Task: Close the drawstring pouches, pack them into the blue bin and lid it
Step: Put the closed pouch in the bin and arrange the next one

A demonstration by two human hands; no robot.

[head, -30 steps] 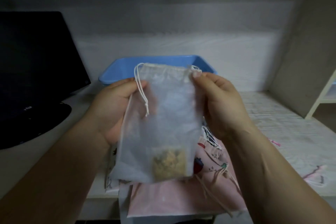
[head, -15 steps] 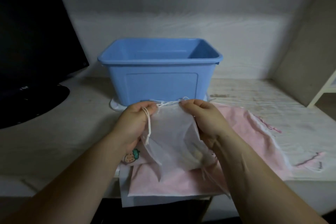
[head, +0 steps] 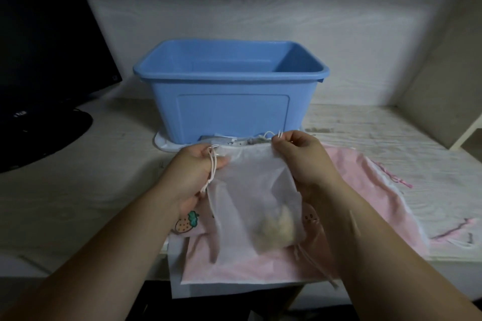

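I hold a sheer white drawstring pouch [head: 250, 190] by its top corners, low over the desk and in front of the blue bin [head: 229, 101]. My left hand [head: 195, 177] pinches the left corner, with the white cord hanging from it. At the right corner my right hand [head: 302, 161] grips the hem and the cord loop. The pouch mouth is stretched flat between them. A beige lump sits in the pouch's lower right. The bin stands open, on a pale lid [head: 167, 144] of which only the edge shows.
Pink drawstring pouches [head: 365, 190] lie spread on the desk under and right of my hands; one has a strawberry print [head: 186, 224]. A black monitor [head: 47, 60] stands at the left. A shelf wall [head: 443, 86] rises at the right. The desk's front edge is near.
The pouch has come down from in front of my face to just above the desk. My hands have moved apart, so the pouch top is stretched wider than half a second ago.
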